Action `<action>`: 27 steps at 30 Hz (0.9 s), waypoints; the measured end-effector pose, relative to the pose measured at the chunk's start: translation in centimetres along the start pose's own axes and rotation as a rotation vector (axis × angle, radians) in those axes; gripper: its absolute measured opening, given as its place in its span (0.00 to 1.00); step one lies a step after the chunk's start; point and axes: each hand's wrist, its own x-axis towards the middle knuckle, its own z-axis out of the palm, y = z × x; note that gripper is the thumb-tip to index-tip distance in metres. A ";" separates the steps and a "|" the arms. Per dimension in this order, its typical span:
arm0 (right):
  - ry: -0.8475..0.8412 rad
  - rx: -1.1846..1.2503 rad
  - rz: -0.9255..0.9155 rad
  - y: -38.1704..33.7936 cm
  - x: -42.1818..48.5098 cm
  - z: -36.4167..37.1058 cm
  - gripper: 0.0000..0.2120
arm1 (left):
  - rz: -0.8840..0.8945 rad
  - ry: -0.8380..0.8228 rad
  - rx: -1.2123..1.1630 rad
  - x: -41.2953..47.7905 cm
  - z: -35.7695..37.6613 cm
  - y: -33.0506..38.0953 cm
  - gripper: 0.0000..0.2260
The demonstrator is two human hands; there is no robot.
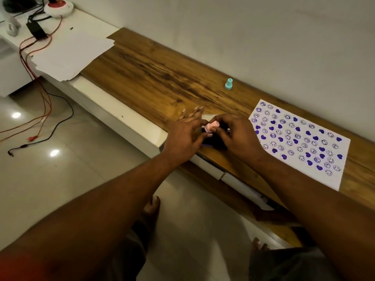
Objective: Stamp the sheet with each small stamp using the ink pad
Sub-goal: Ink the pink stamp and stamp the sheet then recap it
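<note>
- Work surface: wooden shelf top (154, 74) running along a wall; the person stands at its front edge.
- Sheet (300, 142): white paper lying flat at about 3 o'clock of the hands, just beside the right hand. Purple hearts and ringed smiley faces cover most of it; little bare paper remains, mostly along the near edge.
- Pink stamp (212, 126): held over the ink pad, pinched between fingertips of both hands. Its printing face is hidden.
- Ink pad (211, 144): dark case under and between the hands, near the front edge of the shelf top; mostly covered, so the pad surface cannot be assessed.
- Left hand (186, 136): thumb and one finger closed on the pink stamp, remaining fingers spread and extended toward 12 o'clock.
- Right hand (235, 136): fingers curled together, clamped on the pink stamp from the 3 o'clock side.
- Teal stamp (228, 84): upright, unattended, well apart at 1 o'clock of the hands, near the wall.
- Step in hand, as judged: inking the pink stamp.
- Recommended practice: press the face square to the pad, not tilted; lift straight; carry toward 3 o'clock to a bare spot; set down vertically without sliding, to avoid smearing neighbouring prints.
- Risk noted: right forearm passes close to the sheet and could drag it.
</note>
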 end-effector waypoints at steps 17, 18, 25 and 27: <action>0.054 -0.043 0.042 1.5 -0.3 -0.2 0.15 | -0.357 0.096 0.023 -2.7 0.4 -5.4 0.18; 0.053 -0.042 0.039 1.5 -0.3 -0.2 0.15 | -0.378 0.086 0.025 -2.7 0.6 -5.5 0.18; 0.060 -0.060 0.071 2.1 0.0 0.0 0.13 | -0.422 0.059 0.023 -2.2 1.4 -5.6 0.22; 0.073 -0.066 0.087 2.3 0.0 0.0 0.12 | -0.424 0.070 0.025 -2.2 1.3 -5.6 0.26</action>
